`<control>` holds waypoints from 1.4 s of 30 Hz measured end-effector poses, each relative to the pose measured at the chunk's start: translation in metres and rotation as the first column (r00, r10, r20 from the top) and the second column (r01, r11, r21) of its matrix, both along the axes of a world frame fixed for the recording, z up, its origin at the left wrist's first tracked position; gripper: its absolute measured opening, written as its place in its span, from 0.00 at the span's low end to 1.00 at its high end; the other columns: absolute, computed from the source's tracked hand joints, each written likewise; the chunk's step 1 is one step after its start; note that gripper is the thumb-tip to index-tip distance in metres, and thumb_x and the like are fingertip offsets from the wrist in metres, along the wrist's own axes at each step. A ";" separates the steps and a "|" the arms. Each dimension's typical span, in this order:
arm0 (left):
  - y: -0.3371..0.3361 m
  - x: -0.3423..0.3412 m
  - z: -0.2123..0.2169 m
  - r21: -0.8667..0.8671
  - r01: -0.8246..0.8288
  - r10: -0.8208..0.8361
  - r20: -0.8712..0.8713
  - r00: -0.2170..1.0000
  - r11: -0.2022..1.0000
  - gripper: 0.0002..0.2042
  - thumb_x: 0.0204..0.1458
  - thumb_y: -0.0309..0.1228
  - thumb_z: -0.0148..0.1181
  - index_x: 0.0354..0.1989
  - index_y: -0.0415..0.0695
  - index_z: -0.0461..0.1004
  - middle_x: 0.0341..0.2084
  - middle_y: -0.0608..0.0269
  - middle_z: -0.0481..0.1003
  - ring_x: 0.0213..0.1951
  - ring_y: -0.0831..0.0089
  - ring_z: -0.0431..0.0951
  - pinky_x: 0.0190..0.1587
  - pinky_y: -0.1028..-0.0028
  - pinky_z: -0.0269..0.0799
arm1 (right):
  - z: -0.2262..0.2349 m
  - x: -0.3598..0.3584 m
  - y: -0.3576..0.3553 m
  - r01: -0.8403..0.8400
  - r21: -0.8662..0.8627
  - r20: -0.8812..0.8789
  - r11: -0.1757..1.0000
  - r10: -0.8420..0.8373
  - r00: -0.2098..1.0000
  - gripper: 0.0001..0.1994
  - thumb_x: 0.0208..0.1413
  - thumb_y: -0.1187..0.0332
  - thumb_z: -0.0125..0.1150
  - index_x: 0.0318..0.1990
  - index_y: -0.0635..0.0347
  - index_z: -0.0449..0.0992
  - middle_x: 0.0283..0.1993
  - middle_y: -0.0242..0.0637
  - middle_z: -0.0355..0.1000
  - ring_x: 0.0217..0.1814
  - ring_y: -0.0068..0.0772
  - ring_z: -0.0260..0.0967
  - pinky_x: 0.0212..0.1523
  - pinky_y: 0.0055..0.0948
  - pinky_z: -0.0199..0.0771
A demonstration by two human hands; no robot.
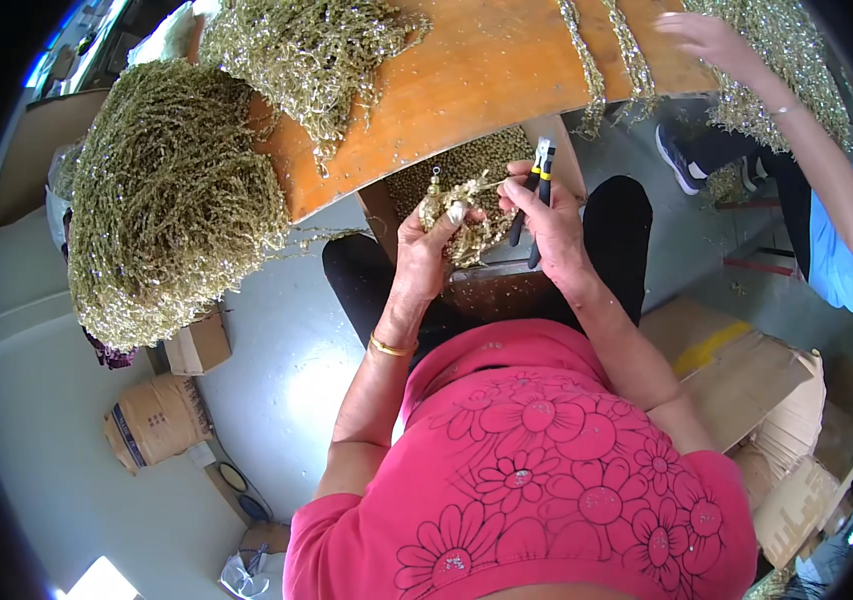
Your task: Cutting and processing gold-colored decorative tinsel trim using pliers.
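My left hand gripped a small bunch of gold bead chain over my lap, close enough to see the links. My right hand was closed around black-handled pliers, tips raised at the chain, just under the wooden table.

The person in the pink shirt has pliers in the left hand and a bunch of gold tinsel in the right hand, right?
Not quite, the hands are swapped. The head view shows the pliers in the right hand and the bunch of gold tinsel in the left hand. The shirt is pink, as you said.
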State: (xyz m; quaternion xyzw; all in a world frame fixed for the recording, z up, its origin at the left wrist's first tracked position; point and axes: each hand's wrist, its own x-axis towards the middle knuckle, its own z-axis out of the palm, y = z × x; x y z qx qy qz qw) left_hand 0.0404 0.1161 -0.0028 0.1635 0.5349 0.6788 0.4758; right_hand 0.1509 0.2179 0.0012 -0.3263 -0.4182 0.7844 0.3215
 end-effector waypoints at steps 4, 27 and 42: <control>0.002 0.000 0.014 0.062 -0.032 0.014 0.275 0.961 0.998 0.09 0.52 0.30 0.50 0.39 0.39 0.69 0.29 0.59 0.74 0.31 0.75 0.74 0.34 0.74 0.70 | -0.006 0.005 0.006 -0.055 0.155 0.167 0.986 0.029 0.986 0.12 0.51 0.69 0.55 0.43 0.61 0.67 0.31 0.30 0.68 0.32 0.16 0.63 0.36 0.17 0.62; -0.020 -0.019 -0.004 0.126 0.165 -0.189 0.217 0.958 0.978 0.11 0.48 0.32 0.55 0.36 0.39 0.69 0.22 0.66 0.70 0.24 0.78 0.69 0.29 0.79 0.65 | 0.030 0.035 0.006 -0.711 -0.398 -0.099 0.580 0.744 0.661 0.19 0.53 0.62 0.49 0.50 0.64 0.62 0.43 0.39 0.64 0.50 0.32 0.60 0.52 0.30 0.57; -0.018 -0.010 0.001 0.033 0.152 -0.155 0.103 0.983 0.988 0.10 0.50 0.30 0.53 0.38 0.40 0.69 0.23 0.66 0.71 0.25 0.81 0.69 0.29 0.81 0.65 | 0.005 0.032 0.031 -0.179 -0.069 0.184 0.981 0.189 0.965 0.14 0.53 0.59 0.51 0.38 0.62 0.68 0.26 0.31 0.66 0.25 0.17 0.61 0.27 0.18 0.61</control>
